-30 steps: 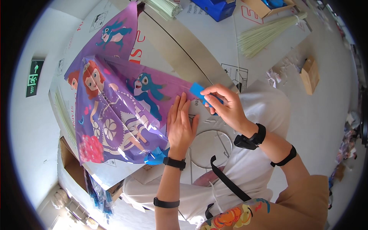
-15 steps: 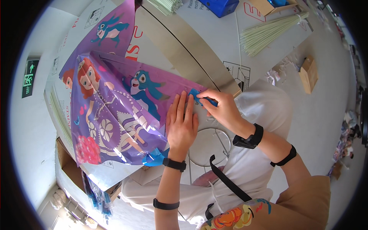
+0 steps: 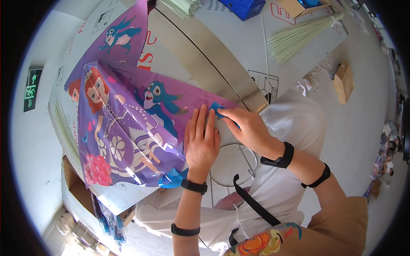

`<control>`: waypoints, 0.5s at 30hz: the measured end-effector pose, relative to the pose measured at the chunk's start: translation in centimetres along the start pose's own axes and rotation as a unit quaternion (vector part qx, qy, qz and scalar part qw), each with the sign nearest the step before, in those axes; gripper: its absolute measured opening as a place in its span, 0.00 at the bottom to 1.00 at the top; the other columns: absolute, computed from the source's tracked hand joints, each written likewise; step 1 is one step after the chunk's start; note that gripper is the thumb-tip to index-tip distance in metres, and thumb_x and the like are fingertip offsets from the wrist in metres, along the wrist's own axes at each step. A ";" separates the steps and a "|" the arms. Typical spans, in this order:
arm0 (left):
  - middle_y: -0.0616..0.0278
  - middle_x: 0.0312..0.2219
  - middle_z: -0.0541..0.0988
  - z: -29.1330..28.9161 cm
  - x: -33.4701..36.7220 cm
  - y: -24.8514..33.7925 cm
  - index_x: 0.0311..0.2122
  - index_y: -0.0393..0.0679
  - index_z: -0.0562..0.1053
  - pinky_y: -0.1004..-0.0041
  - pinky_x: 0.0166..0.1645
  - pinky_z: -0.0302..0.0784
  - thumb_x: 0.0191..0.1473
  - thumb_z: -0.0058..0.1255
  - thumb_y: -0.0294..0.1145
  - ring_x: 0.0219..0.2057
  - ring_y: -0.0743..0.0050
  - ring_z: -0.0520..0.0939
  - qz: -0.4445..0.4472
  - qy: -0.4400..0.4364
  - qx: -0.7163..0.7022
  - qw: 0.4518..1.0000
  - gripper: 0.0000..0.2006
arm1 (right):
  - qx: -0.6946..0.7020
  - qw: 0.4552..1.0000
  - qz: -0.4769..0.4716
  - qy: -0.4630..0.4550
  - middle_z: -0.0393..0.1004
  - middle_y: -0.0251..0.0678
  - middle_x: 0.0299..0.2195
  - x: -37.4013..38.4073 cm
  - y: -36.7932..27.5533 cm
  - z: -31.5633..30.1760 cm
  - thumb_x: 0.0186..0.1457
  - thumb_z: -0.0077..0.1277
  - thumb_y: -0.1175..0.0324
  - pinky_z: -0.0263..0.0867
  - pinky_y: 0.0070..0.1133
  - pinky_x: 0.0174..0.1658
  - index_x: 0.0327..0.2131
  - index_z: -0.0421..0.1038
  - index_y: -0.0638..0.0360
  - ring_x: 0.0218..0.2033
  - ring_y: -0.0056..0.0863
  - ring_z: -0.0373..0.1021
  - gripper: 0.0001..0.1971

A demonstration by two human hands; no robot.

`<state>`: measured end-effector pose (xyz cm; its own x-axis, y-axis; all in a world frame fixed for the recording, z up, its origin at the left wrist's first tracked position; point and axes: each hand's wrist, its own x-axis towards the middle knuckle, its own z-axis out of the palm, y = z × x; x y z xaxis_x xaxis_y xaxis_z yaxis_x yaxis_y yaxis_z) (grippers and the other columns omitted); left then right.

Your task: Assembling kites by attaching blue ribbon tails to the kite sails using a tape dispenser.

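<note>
A purple and pink plastic kite sail (image 3: 106,136), printed with a red-haired princess and blue rabbits, lies spread over the work surface, its lower part folded and creased. My left hand (image 3: 200,147) rests flat on the pink edge, fingers stretched out and pointing away. Just right of its fingertips, a small blue patch (image 3: 215,106) sits at the sail's right corner. My right hand (image 3: 252,131) pinches there, thumb and index finger pressed onto the blue piece; the rest of its fingers curl under. Another blue piece (image 3: 171,178) shows at the sail's near edge beside my left wrist.
Behind lie bundles of thin pale sticks (image 3: 294,38), a blue bin (image 3: 244,8) and a cardboard box (image 3: 294,7). A metal strip (image 3: 205,51) crosses the surface. A wire-ringed stool (image 3: 234,164) stands below, and an open carton (image 3: 77,183) is at the left.
My right hand has shifted slightly left and its fingers now press lower over the blue piece. The sail's upper part has sagged a little nearer. My left hand stays nearly still.
</note>
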<state>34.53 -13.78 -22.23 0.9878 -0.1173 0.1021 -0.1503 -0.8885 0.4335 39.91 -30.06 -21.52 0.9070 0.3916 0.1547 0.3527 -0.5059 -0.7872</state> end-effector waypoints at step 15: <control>0.57 0.63 0.62 0.1 -0.1 0.2 0.61 0.47 0.64 0.56 0.63 0.60 0.55 0.47 0.30 0.63 0.56 0.62 -0.002 0.001 -0.003 1.000 0.26 | -0.049 0.998 -0.011 -0.024 0.72 0.36 0.26 -0.2 0.2 -0.3 0.53 0.53 0.76 0.67 0.29 0.26 0.48 0.72 0.57 0.25 0.37 0.71 0.17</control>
<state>34.42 -13.96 -22.23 0.9884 -0.1134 0.1014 -0.1468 -0.8860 0.4398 39.84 -30.47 -21.56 0.8877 0.4388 0.1397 0.3945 -0.5682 -0.7222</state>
